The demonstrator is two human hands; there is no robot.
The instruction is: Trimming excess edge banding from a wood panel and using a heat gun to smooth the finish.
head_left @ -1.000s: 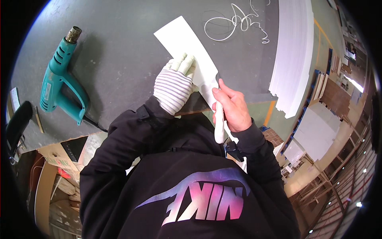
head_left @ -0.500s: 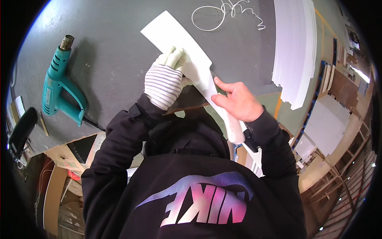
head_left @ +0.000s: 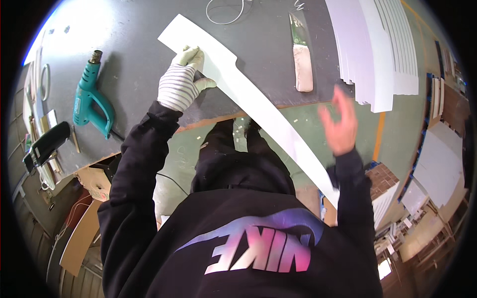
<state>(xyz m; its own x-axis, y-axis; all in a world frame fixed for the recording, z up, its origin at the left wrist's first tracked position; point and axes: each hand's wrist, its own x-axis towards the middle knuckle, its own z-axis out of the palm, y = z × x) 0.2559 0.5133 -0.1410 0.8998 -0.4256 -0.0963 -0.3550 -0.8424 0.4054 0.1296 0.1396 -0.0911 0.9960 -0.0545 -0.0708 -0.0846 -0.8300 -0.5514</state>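
My left hand [head_left: 181, 82], in a striped knit glove with pale fingertips, grips a long white strip [head_left: 258, 102] near its wide end. The strip slants from the tabletop over the front edge, and its narrow end reaches my right forearm. My bare right hand [head_left: 340, 124] is slightly blurred, fingers apart and holding nothing, off the table's front edge to the right of the strip. A knife [head_left: 302, 64] with a shiny blade and a pale wrapped handle lies on the table beyond it, handle toward me.
A teal heat gun [head_left: 89, 97] rests at the left of the dark table [head_left: 139, 35], its cord running off the front edge. Stacked white strips [head_left: 367, 49] lie at the right. A white wire coil [head_left: 223, 20] sits at the back. Small scraps dot the green floor [head_left: 191, 149].
My right hand has let go of the knife, which now lies on the table, and moved right, away from the strip. My left hand and the strip have shifted left.
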